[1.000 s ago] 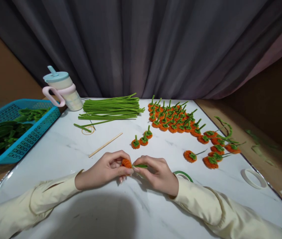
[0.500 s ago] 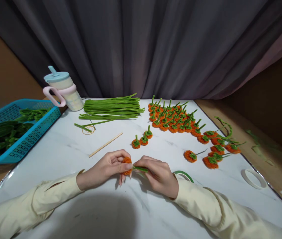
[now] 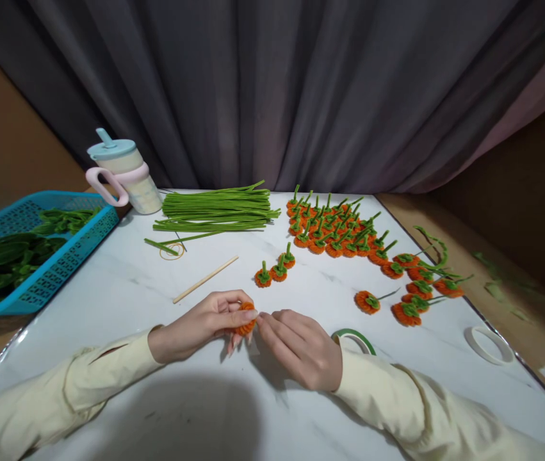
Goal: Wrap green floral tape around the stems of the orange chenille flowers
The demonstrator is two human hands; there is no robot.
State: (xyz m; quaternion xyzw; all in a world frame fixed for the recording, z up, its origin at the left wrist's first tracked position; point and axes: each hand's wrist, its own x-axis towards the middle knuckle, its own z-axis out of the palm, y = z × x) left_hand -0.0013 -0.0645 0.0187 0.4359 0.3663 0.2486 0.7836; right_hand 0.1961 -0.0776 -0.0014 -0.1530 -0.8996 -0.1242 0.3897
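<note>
My left hand (image 3: 212, 323) pinches a small orange pumpkin (image 3: 246, 318), made of fuzzy pipe cleaner, between thumb and fingers. Close against its right side, my right hand (image 3: 301, 346) has its fingertips pressed together where the green stem was. The fingers now cover that stem. Just beyond the hands stand three finished pumpkins (image 3: 278, 272) with upright green stems. A pale wooden stick (image 3: 205, 280) lies to the left of them. Behind my right wrist is a roll of green tape (image 3: 355, 339).
Green pipe cleaners (image 3: 217, 208) lie in a bundle at the back. Rows of orange pumpkins (image 3: 334, 230) spread to the right, some with thin wires. A cup (image 3: 130, 176) and a blue basket (image 3: 51, 269) of green pieces are at left. A white ring (image 3: 488, 346) lies right.
My right hand has turned so its back shows more, and its fingertips have come up to the pumpkin, covering the green stem. My left hand keeps its hold.
</note>
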